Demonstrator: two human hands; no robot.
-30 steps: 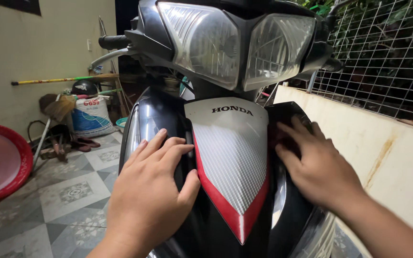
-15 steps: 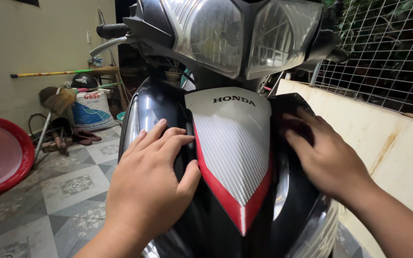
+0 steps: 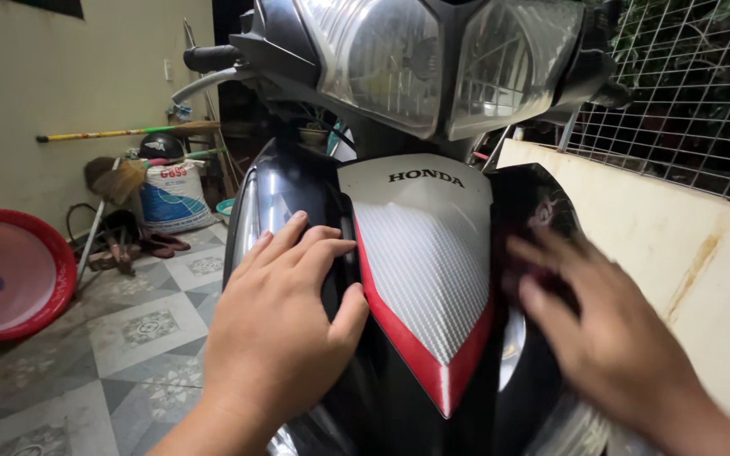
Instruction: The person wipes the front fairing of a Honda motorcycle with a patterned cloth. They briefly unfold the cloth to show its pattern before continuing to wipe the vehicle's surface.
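Observation:
A motorcycle stands nose-on to me, with a white, silver and red front panel (image 3: 424, 253) between black side cowls and a big headlight (image 3: 399, 59) above. My left hand (image 3: 280, 338) lies flat on the black left cowl (image 3: 272, 194), fingers spread, thumb beside the red edge. My right hand (image 3: 610, 346) is blurred with motion on the black right cowl. It presses what looks like a dark cloth (image 3: 541, 215) against the cowl. Most of the cloth is hidden under the fingers.
A cream low wall (image 3: 678, 245) topped by a wire mesh fence (image 3: 686, 93) runs close on the right. On the left are a patterned tile floor (image 3: 145, 329), a red basin (image 3: 10, 274), a white sack (image 3: 172, 198), sandals and a yellow stick (image 3: 103, 133). The left handlebar grip (image 3: 209, 57) juts out above.
My right hand has slid down the right cowl towards me and is now blurred. My left hand has stayed on the left cowl. The view has drawn slightly closer.

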